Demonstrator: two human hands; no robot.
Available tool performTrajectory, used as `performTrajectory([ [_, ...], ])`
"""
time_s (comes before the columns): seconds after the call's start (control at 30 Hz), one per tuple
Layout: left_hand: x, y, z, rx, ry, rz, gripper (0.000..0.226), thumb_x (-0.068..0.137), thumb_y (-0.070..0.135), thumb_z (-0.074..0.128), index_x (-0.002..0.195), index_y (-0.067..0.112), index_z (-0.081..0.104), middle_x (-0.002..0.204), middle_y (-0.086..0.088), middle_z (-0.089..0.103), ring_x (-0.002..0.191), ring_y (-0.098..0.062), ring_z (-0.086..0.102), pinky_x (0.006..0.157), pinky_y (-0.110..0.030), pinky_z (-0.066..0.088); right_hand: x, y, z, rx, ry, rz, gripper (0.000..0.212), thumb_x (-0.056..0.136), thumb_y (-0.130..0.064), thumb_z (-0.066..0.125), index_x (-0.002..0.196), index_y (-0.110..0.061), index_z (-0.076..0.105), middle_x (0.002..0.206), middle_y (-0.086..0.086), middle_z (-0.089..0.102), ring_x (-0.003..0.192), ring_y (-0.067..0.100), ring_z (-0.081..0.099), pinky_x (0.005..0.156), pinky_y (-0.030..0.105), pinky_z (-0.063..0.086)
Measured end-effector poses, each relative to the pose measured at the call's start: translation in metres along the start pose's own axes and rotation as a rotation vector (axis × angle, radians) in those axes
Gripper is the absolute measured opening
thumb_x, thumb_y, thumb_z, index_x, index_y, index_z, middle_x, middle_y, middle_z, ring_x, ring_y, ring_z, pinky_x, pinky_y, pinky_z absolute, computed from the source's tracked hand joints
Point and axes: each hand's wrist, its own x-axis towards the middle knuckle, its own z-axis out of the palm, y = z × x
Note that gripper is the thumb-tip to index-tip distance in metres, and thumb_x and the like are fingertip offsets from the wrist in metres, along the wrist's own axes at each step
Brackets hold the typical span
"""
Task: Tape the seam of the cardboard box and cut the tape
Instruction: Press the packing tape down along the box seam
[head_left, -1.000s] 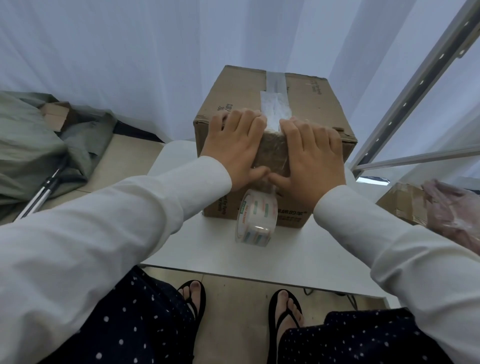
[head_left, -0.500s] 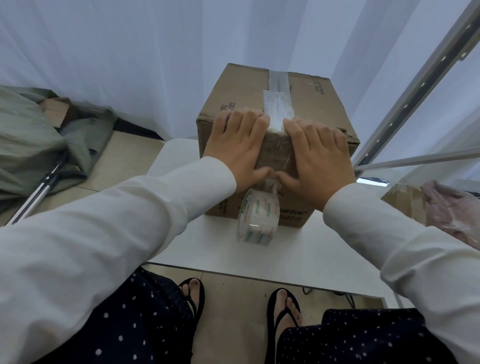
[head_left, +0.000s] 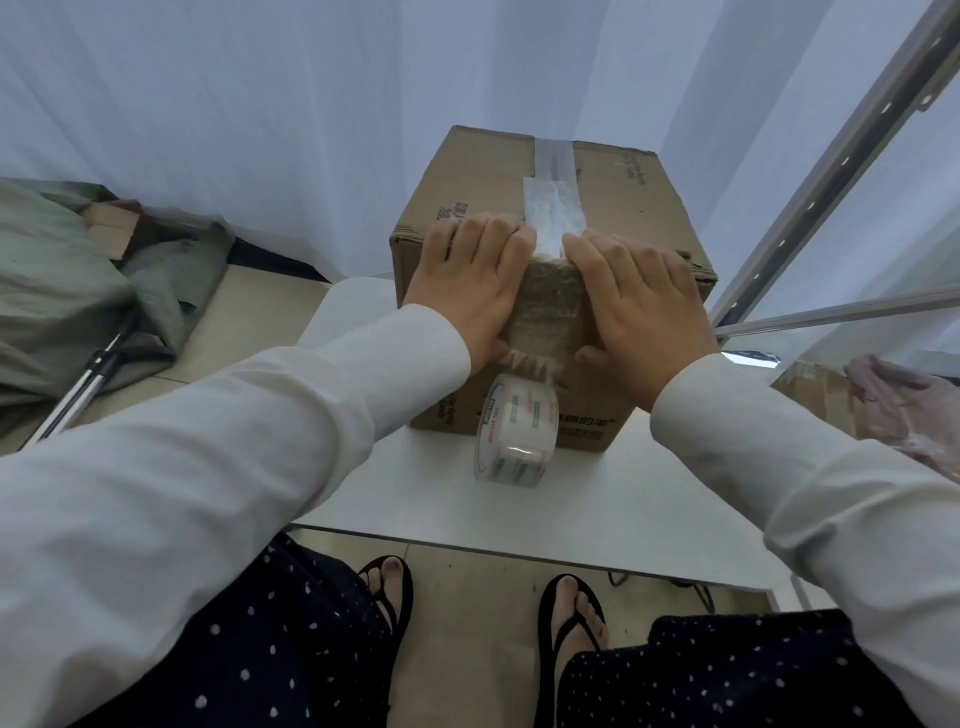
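A brown cardboard box (head_left: 623, 208) stands on a small white table (head_left: 597, 499). A strip of clear tape (head_left: 553, 208) runs along its top seam and down over the near edge onto the front face. My left hand (head_left: 467, 280) and my right hand (head_left: 644, 301) lie flat on the box's near top edge, one on each side of the strip, fingers spread, thumbs on the front face. A roll of clear tape (head_left: 517, 431) hangs from the strip's lower end against the front of the box, its bottom at the tabletop.
A grey-green cloth (head_left: 67, 296) and a metal pole (head_left: 83, 389) lie on the floor at left. White curtains hang behind. A metal frame (head_left: 810, 202) rises at right, with another box and plastic wrap (head_left: 904, 405) beside it. My sandalled feet show below the table edge.
My hands have slid slightly apart, so more of the taped strip shows between them. The roll still hangs in the same place.
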Motion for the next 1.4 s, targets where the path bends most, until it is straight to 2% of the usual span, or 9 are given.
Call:
performTrajectory([
  [0.17,-0.001,0.002,0.008,0.038,0.088,-0.043,0.107,0.048,0.06,0.074,0.126,0.012,0.019,0.129,-0.015,0.045,0.119,-0.034,0.04,0.104,-0.045,0.023,0.001,-0.013,0.01,-0.004,0.066,0.091,0.095,0.06,-0.06,0.062,0.133,-0.008,0.029,0.132,0.018,0.045,0.122,0.036,0.04,0.102,0.047,0.022],
  [0.3,0.001,0.009,0.014,0.098,0.127,-0.071,0.107,0.048,0.056,0.076,0.125,0.009,0.018,0.128,-0.016,0.048,0.118,-0.034,0.045,0.104,-0.051,0.03,0.006,-0.02,0.02,-0.044,0.138,0.143,0.1,0.055,-0.051,0.077,0.13,-0.008,0.026,0.126,0.021,0.048,0.117,0.038,0.044,0.099,0.047,0.017],
  [0.43,0.001,0.004,0.016,0.137,0.167,-0.036,0.11,0.038,0.057,0.079,0.122,0.006,0.03,0.119,-0.012,0.046,0.108,-0.03,0.045,0.093,-0.043,0.04,0.004,-0.013,0.02,-0.041,0.135,0.084,0.093,0.056,-0.039,0.078,0.128,-0.01,0.027,0.124,0.021,0.049,0.113,0.037,0.044,0.095,0.044,0.018],
  [0.53,0.002,-0.005,0.015,0.128,0.175,0.016,0.107,0.037,0.054,0.081,0.122,0.007,0.034,0.118,-0.011,0.04,0.103,-0.026,0.033,0.087,-0.04,0.03,0.002,-0.004,0.013,-0.025,0.107,0.033,0.087,0.059,-0.031,0.076,0.128,-0.012,0.027,0.125,0.019,0.05,0.114,0.036,0.044,0.096,0.041,0.02],
  [0.67,0.001,-0.012,0.007,0.049,0.101,0.086,0.103,0.049,0.049,0.081,0.125,0.015,0.02,0.126,-0.013,0.047,0.112,-0.028,0.034,0.09,-0.04,0.025,0.0,0.002,0.007,0.015,0.06,-0.003,0.086,0.064,-0.044,0.071,0.132,-0.016,0.026,0.132,0.014,0.046,0.119,0.033,0.039,0.101,0.044,0.024],
  [0.77,-0.001,-0.009,0.007,0.009,0.128,0.051,0.094,0.057,0.065,0.064,0.124,0.013,0.023,0.125,-0.015,0.047,0.112,-0.029,0.037,0.092,-0.042,0.023,0.001,-0.01,0.012,0.014,0.106,0.077,0.089,0.064,-0.058,0.065,0.13,-0.012,0.029,0.129,0.017,0.047,0.118,0.034,0.04,0.099,0.042,0.017],
  [1.1,0.001,0.004,0.016,0.102,0.208,-0.028,0.107,0.041,0.061,0.076,0.121,0.006,0.031,0.117,-0.014,0.053,0.105,-0.033,0.053,0.093,-0.045,0.041,0.004,-0.014,0.023,-0.009,0.172,0.103,0.091,0.058,-0.044,0.076,0.128,-0.012,0.026,0.125,0.02,0.048,0.114,0.03,0.032,0.097,0.044,0.016],
  [1.23,-0.001,0.0,0.015,0.097,0.204,-0.003,0.108,0.04,0.06,0.078,0.122,0.007,0.03,0.118,-0.011,0.036,0.107,-0.03,0.047,0.092,-0.042,0.033,0.0,-0.007,0.021,0.024,0.15,0.057,0.088,0.06,-0.034,0.073,0.13,-0.013,0.025,0.128,0.019,0.048,0.116,0.03,0.032,0.098,0.042,0.017],
  [1.4,-0.001,-0.012,0.008,0.046,0.192,0.093,0.098,0.05,0.059,0.075,0.123,0.011,0.029,0.119,-0.016,0.054,0.106,-0.033,0.05,0.087,-0.038,0.022,-0.002,-0.002,0.016,0.04,0.132,0.016,0.091,0.062,-0.043,0.07,0.134,-0.013,0.023,0.131,0.018,0.047,0.119,0.029,0.03,0.101,0.041,0.015],
])
